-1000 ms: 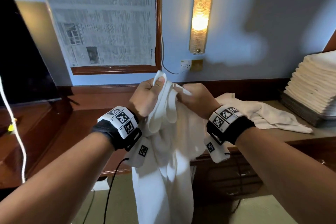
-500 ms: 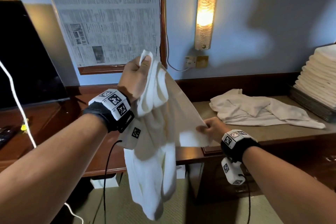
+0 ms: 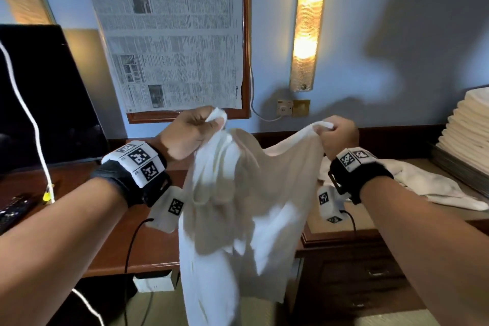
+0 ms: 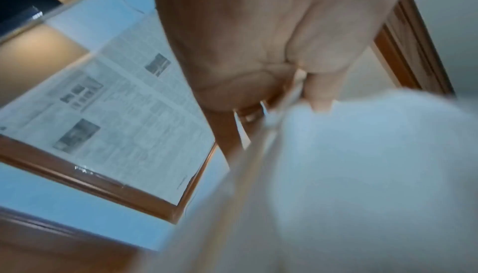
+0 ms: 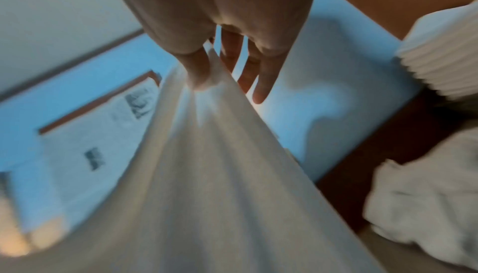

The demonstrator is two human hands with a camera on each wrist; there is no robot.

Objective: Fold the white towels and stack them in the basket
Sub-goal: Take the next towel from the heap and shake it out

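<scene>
A white towel (image 3: pixel 238 209) hangs in the air in front of me, spread between both hands. My left hand (image 3: pixel 195 132) grips one bunched top corner, and the cloth (image 4: pixel 362 175) fills the lower right of the left wrist view. My right hand (image 3: pixel 336 132) pinches the other top corner between thumb and forefinger, the other fingers (image 5: pixel 261 85) loose beside the cloth (image 5: pixel 207 165). A tall stack of folded white towels (image 3: pixel 468 135) stands at the far right on a dark tray or basket (image 3: pixel 455 169), seen only in part.
Another crumpled white towel (image 3: pixel 428 182) lies on the wooden desk (image 3: pixel 148 246) behind my right wrist. A dark TV screen (image 3: pixel 45 98) and a remote (image 3: pixel 13 209) are at the left. A wall lamp (image 3: pixel 308 21) and framed newspaper (image 3: pixel 169 32) hang behind.
My right hand slid along the towel's top edge and rose to the right, now level with the left hand. The towel has spread open between them.
</scene>
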